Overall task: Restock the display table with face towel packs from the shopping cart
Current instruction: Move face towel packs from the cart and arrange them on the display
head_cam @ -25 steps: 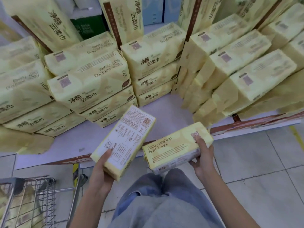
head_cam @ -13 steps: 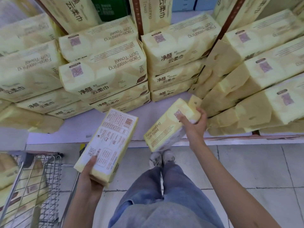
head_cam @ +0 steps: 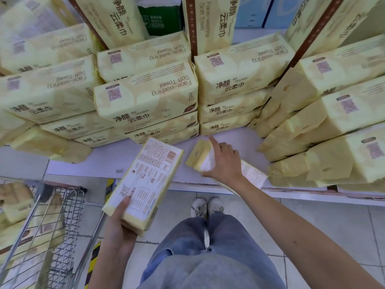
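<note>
My left hand (head_cam: 118, 228) grips a yellow face towel pack (head_cam: 145, 180) by its near end, printed back up, over the table's front edge. My right hand (head_cam: 226, 163) lies across a second pack (head_cam: 199, 157) that rests on the white display table (head_cam: 100, 163), with the thumb at its near side and the index finger stretched out. That pack sits in the gap between the middle stack (head_cam: 227, 97) and the right stacks (head_cam: 333, 126). The wire shopping cart (head_cam: 62, 217) at lower left holds more packs (head_cam: 18, 205).
Stacks of the same yellow packs fill the table at left (head_cam: 48, 94) and centre (head_cam: 145, 97). Tall upright packs (head_cam: 210, 19) and a green box (head_cam: 160, 19) stand behind. My legs and shoes (head_cam: 206, 207) are on the tiled floor below the table edge.
My right hand has carried its pack forward and down onto the table, turning it printed side up. The left hand keeps its pack in roughly the same place.
</note>
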`<state>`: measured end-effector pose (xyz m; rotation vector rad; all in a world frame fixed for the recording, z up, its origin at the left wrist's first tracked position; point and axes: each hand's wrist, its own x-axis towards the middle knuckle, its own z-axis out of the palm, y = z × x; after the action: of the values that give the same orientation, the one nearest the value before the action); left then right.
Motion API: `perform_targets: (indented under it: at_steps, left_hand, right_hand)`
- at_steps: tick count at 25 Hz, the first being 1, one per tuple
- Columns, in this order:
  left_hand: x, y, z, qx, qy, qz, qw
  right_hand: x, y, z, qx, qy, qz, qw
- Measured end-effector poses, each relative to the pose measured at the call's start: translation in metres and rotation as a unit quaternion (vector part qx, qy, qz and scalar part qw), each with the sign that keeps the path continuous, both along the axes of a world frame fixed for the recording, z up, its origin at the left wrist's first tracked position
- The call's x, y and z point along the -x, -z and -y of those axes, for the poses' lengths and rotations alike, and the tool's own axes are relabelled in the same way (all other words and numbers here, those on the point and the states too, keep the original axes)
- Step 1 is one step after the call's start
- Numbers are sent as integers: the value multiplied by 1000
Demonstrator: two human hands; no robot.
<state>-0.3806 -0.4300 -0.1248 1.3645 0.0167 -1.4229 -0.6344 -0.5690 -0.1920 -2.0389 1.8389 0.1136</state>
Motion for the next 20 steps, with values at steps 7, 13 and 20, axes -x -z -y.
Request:
perform_targets:
  at_steps: [7,13,20]
  left_hand:
    - [12,8,-5,-26,-11,-27,999]
    - [19,10,-9,-29,-7,-43,999]
    - [21,13,-12,-38,11,-32,999]
  right_hand:
    - [60,9,-8,-159,43,64,984]
    - [71,13,-3,-223,46,60,972]
    - [71,11,20,-331,59,173,926]
